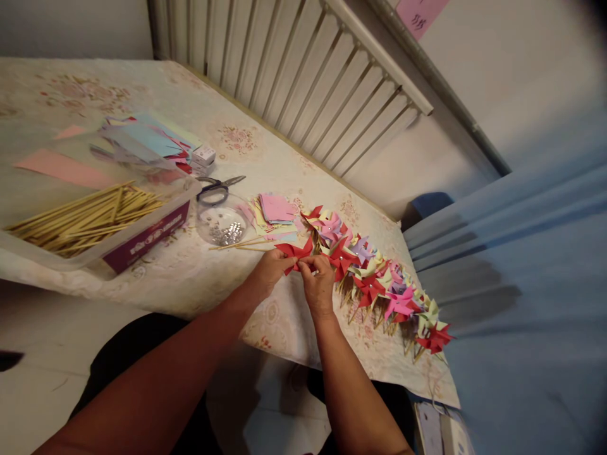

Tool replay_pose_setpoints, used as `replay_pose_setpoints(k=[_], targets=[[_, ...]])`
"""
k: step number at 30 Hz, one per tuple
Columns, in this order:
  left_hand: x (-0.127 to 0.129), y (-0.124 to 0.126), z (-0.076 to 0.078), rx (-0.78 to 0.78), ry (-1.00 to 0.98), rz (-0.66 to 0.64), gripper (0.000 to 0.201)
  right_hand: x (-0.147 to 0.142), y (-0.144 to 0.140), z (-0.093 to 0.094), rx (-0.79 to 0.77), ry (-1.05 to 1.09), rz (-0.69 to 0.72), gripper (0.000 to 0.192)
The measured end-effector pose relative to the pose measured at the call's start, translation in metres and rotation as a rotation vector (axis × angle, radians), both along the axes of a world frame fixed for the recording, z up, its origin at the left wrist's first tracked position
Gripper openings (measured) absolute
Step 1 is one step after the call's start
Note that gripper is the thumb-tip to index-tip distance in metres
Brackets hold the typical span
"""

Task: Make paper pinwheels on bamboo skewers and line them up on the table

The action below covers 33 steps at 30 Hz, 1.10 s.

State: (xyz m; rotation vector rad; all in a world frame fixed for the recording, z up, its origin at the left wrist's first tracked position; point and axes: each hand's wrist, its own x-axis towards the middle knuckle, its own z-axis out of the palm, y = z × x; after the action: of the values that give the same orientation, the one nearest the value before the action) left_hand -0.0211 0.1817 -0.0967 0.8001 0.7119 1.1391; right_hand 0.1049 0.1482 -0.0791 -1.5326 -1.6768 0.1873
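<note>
Between my two hands is a red paper pinwheel, held just above the table's front part. My left hand is closed on its left side. The fingertips of my right hand pinch near the pinwheel's middle; whether a pin is between them is too small to tell. Just left of my hands lie a few thin wooden sticks. Behind them is a pile of coloured paper squares, pink on top. A clear round dish holds many small shiny pins. Right of my hands, finished-looking pinwheels on sticks lie in a long row.
A clear plastic box full of wooden sticks stands at the left. Dark-handled scissors lie behind the dish, near small white boxes and paper sheets. A radiator runs along the back; a blue curtain hangs right.
</note>
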Motion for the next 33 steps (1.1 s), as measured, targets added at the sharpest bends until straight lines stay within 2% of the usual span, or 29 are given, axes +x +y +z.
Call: replay_pose_setpoints(k=[4, 11, 14, 19, 21, 27, 33], targets=[[0.001, 0.001, -0.001, 0.032, 0.045, 0.029, 0.018, 0.000, 0.002, 0.003, -0.016, -0.050, -0.001, 0.017], [0.007, 0.009, -0.017, 0.064, 0.213, 0.091, 0.015, 0.002, 0.004, 0.014, -0.027, -0.249, 0.051, 0.013], [0.007, 0.011, -0.019, 0.083, 0.264, 0.110, 0.014, 0.000, 0.006, 0.015, -0.060, -0.172, 0.038, 0.013], [0.005, 0.010, -0.017, 0.108, 0.314, 0.128, 0.009, -0.005, 0.010, 0.009, -0.194, 0.138, -0.071, 0.014], [0.004, 0.010, -0.016, 0.124, 0.363, 0.139, 0.006, -0.006, 0.010, 0.009, -0.200, 0.141, -0.076, 0.015], [0.001, 0.009, -0.011, 0.125, 0.487, 0.150, 0.010, -0.005, 0.009, 0.013, -0.085, -0.117, 0.046, 0.016], [0.000, 0.009, -0.009, 0.143, 0.461, 0.168, 0.012, -0.008, 0.012, 0.004, -0.203, 0.174, -0.079, 0.014]])
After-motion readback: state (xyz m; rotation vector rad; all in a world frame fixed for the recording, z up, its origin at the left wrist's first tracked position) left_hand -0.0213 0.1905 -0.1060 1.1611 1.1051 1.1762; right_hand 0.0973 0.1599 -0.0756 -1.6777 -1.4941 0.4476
